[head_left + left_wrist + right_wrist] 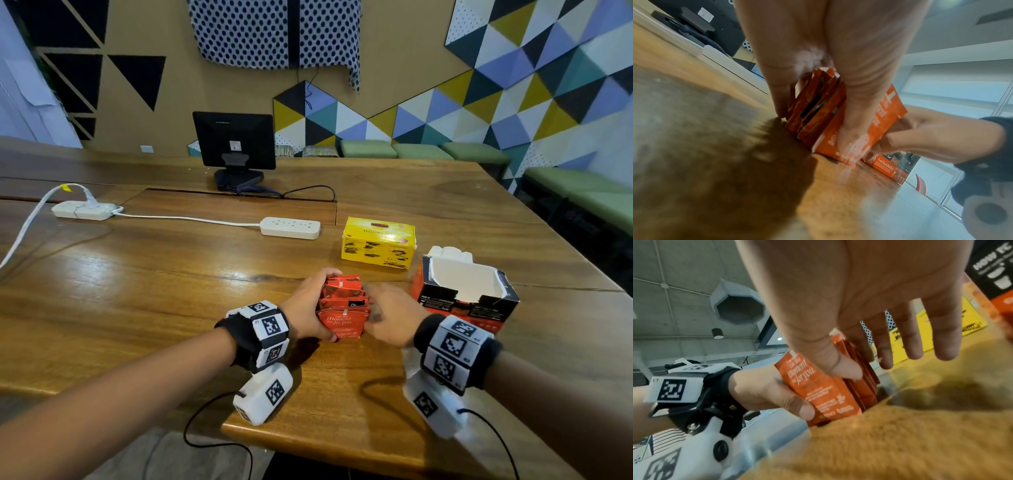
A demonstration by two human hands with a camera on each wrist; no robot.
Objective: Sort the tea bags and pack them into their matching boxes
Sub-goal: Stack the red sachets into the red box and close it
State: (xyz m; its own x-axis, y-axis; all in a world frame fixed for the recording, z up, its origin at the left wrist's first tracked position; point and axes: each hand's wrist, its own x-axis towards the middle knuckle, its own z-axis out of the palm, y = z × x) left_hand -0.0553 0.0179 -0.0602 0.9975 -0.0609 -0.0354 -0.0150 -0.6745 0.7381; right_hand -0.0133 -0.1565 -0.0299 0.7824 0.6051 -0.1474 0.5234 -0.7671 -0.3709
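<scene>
A stack of red tea bags stands on edge on the wooden table. My left hand grips it lengthwise, fingers at the far end and thumb on the near face. From the right, my right hand touches the stack's side with straight, spread fingers, the thumb pressing on the bag edges. The red and black box sits open just right of my hands. Behind it lies the closed yellow box.
A black monitor stands at the table's far side. Two white power strips joined by a cable lie to the left. The table's near edge runs under my wrists. Green benches line the right wall.
</scene>
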